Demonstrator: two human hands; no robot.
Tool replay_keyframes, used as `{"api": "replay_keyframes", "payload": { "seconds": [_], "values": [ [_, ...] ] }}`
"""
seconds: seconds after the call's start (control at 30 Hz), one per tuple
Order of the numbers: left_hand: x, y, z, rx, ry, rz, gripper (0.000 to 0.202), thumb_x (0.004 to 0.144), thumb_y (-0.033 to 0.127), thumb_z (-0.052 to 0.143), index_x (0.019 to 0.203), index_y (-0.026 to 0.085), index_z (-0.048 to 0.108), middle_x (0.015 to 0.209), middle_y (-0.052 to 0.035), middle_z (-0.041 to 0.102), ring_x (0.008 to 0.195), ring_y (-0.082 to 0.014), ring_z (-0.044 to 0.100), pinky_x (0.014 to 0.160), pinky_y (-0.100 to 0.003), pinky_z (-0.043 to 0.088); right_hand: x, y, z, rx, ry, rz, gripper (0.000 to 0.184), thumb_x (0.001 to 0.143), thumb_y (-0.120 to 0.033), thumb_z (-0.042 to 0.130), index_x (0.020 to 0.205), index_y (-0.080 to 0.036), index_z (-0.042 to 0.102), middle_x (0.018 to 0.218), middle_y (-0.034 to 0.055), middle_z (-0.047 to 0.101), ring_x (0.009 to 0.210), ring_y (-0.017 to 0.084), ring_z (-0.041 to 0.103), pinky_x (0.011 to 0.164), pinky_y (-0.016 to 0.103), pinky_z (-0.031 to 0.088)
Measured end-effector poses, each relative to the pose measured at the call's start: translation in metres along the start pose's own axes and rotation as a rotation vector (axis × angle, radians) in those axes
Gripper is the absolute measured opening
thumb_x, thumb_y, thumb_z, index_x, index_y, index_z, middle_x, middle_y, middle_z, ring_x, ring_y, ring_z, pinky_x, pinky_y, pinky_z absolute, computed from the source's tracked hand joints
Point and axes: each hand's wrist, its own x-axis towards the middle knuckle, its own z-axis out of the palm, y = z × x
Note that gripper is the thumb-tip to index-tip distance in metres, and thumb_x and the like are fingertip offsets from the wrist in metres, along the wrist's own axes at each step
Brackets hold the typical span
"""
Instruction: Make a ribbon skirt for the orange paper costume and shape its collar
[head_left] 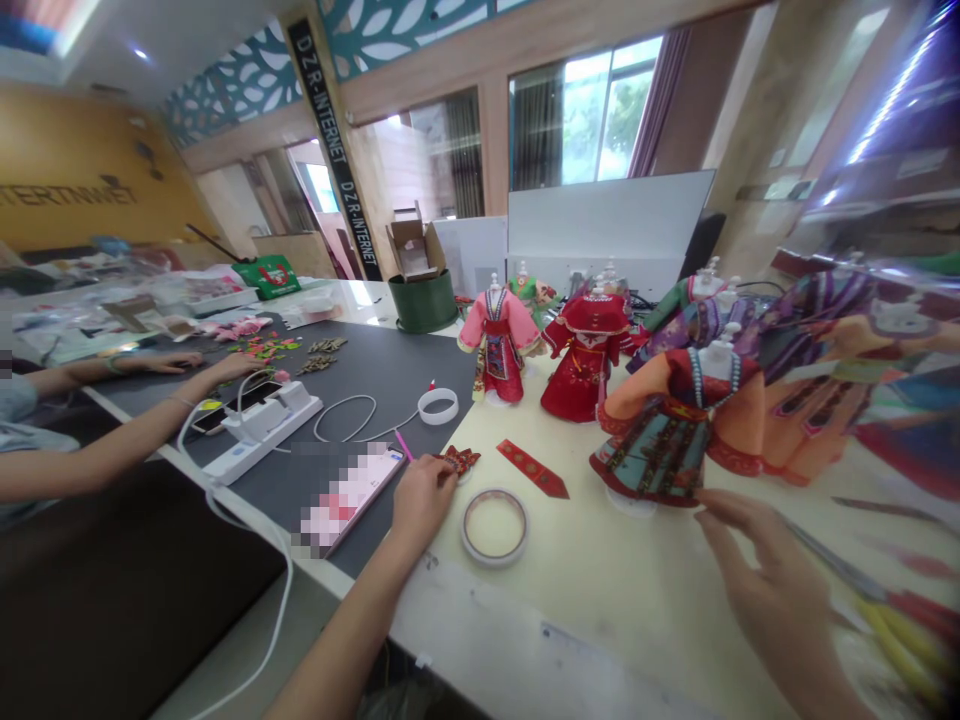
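My left hand [422,498] pinches a small red embroidered piece [459,460] between its fingertips, at the edge of the cream tabletop [600,590]. Just below it lies a roll of clear tape [494,527]. A red strip with gold pattern [532,468] lies flat to the right. My right hand [765,570] is raised at the lower right with nothing visible in it, its fingertips close to the hem of an orange and teal miniature costume [675,430]. That costume stands on a white stand, among several others, including a pink one [499,345] and a red one [585,355].
A co-worker's hands [225,368] rest on the dark mat [382,390] at left, near a white power strip [262,430]. A phone [349,498] lies by my left hand. Scissors [847,565] lie at right. A green round box [424,300] stands behind.
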Motion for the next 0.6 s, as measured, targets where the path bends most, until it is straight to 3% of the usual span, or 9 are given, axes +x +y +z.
{"api": "replay_keyframes", "payload": {
  "seconds": [0.23, 0.4, 0.5, 0.6],
  "values": [
    [0.008, -0.003, -0.004, -0.380, 0.036, -0.149, 0.021, 0.088, 0.032, 0.054, 0.094, 0.012, 0.059, 0.089, -0.0035, 0.062, 0.077, -0.0144, 0.060, 0.070, -0.033, 0.051, 0.000, -0.002, -0.001, 0.010, 0.013, -0.013, 0.021, 0.082, -0.038, 0.049, 0.092, -0.023, 0.060, 0.092, 0.0051, 0.063, 0.085, 0.022, 0.061, 0.080, 0.036, 0.045],
    [0.018, 0.011, -0.026, -0.787, 0.046, -0.147, 0.022, 0.078, 0.036, 0.060, 0.074, 0.015, 0.054, 0.088, -0.0041, 0.065, 0.076, -0.0158, 0.062, 0.072, -0.033, 0.049, 0.001, -0.003, -0.002, 0.016, 0.011, -0.012, 0.020, 0.083, -0.037, 0.049, 0.090, -0.022, 0.060, 0.091, 0.0049, 0.063, 0.084, 0.022, 0.061, 0.079, 0.035, 0.046],
    [0.019, 0.028, -0.036, -0.974, -0.052, -0.100, 0.022, 0.067, 0.034, 0.062, 0.068, 0.019, 0.047, 0.090, -0.0051, 0.067, 0.082, -0.0202, 0.064, 0.075, -0.034, 0.049, 0.000, -0.003, -0.002, 0.031, 0.007, 0.000, 0.020, 0.083, -0.037, 0.049, 0.090, -0.022, 0.060, 0.090, 0.0044, 0.063, 0.084, 0.021, 0.061, 0.079, 0.034, 0.046],
    [0.012, 0.051, -0.032, -1.096, -0.213, -0.059, 0.020, 0.064, 0.030, 0.063, 0.067, 0.020, 0.046, 0.082, -0.0048, 0.066, 0.077, -0.0218, 0.064, 0.069, -0.034, 0.049, -0.001, -0.004, -0.001, 0.070, -0.026, 0.033, 0.019, 0.082, -0.038, 0.052, 0.089, -0.023, 0.061, 0.089, 0.0040, 0.064, 0.082, 0.021, 0.061, 0.079, 0.033, 0.047]
  ]
}}
